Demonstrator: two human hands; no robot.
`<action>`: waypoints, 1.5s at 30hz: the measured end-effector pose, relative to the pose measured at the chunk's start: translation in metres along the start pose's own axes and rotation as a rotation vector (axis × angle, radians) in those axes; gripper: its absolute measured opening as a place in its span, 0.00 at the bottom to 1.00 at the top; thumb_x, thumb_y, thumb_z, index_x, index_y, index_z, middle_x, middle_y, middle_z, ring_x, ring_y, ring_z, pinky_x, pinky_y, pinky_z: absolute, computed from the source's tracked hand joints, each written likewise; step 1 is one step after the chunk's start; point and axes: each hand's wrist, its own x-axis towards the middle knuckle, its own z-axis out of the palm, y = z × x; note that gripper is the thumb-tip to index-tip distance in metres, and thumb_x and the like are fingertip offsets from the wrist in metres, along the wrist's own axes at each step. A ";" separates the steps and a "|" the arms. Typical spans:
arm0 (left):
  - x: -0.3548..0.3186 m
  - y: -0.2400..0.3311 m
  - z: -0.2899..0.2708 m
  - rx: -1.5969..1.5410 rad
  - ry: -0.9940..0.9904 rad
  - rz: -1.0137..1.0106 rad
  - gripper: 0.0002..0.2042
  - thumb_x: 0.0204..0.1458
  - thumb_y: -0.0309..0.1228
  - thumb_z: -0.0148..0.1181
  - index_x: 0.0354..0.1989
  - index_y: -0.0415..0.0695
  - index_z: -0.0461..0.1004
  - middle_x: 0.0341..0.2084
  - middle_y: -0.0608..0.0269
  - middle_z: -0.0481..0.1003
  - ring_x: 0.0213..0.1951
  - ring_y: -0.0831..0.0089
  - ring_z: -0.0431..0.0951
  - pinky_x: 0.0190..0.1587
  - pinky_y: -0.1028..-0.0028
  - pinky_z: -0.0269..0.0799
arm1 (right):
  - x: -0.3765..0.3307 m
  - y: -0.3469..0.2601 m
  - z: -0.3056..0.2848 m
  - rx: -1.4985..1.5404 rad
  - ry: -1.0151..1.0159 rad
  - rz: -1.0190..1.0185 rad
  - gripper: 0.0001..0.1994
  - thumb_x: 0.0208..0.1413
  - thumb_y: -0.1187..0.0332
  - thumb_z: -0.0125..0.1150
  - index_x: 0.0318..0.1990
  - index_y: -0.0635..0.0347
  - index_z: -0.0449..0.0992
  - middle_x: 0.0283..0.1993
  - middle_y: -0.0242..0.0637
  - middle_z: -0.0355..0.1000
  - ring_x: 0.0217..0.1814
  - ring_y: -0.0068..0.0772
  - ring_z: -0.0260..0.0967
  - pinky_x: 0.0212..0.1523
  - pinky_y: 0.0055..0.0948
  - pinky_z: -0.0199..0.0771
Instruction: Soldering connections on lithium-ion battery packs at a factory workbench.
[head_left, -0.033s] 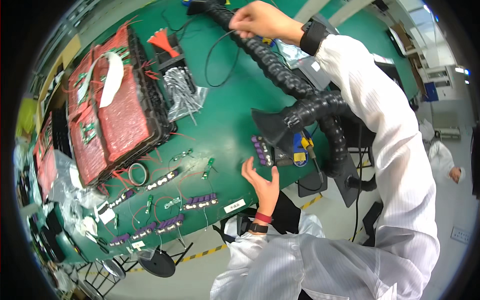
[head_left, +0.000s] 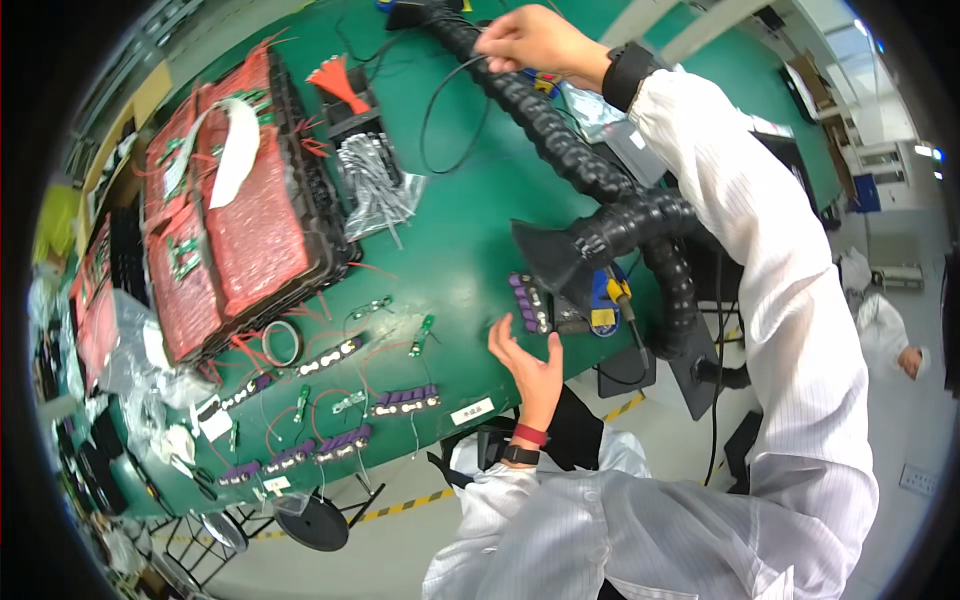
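My right hand point(head_left: 530, 42) reaches to the far side of the green table, pinching a thin black cable point(head_left: 424, 135) that hangs in a loop. The cable's ends cannot be followed clearly. My left hand point(head_left: 530, 372) is at the near table edge, fingers apart, holding nothing. Just beyond its fingertips is a pack of purple cylindrical cells point(head_left: 529, 303). Over that pack hangs the flared black nozzle point(head_left: 550, 260) of a ribbed hose point(head_left: 545, 125). Right of the pack, a yellow-collared soldering iron point(head_left: 618, 290) rests over a blue item.
On the left are red bubble-wrapped trays point(head_left: 255, 220). Beside them stand a holder with orange strips point(head_left: 338, 85) and a bag of grey ties point(head_left: 380, 185). More purple cell packs point(head_left: 405, 401), small green boards point(head_left: 422, 335) and a tape roll point(head_left: 282, 343) lie along the near edge.
The whole view has shifted slightly, so the table appears a little further right. Both hands keep the same pose.
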 end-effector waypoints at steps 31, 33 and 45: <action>0.020 -0.010 -0.002 0.056 -0.100 -0.103 0.39 0.52 0.24 0.72 0.71 0.36 0.56 0.62 0.43 0.62 0.61 0.49 0.68 0.63 0.55 0.67 | -0.306 -0.075 -0.099 0.161 0.390 0.292 0.10 0.72 0.70 0.57 0.49 0.68 0.81 0.39 0.33 0.80 0.40 0.20 0.74 0.45 0.23 0.75; 0.020 -0.009 0.000 0.080 -0.091 -0.111 0.39 0.51 0.24 0.72 0.71 0.36 0.57 0.60 0.42 0.64 0.61 0.50 0.68 0.63 0.55 0.67 | -0.310 -0.047 -0.119 -0.015 0.343 0.325 0.11 0.71 0.68 0.59 0.48 0.69 0.81 0.37 0.33 0.80 0.37 0.20 0.74 0.42 0.24 0.75; 0.023 -0.029 0.008 0.221 -0.062 -0.069 0.26 0.54 0.24 0.69 0.61 0.29 0.71 0.56 0.40 0.77 0.58 0.48 0.78 0.64 0.59 0.68 | -0.123 0.207 -0.093 -0.603 0.205 0.184 0.26 0.56 0.64 0.70 0.62 0.53 0.69 0.56 0.51 0.71 0.58 0.59 0.74 0.57 0.52 0.77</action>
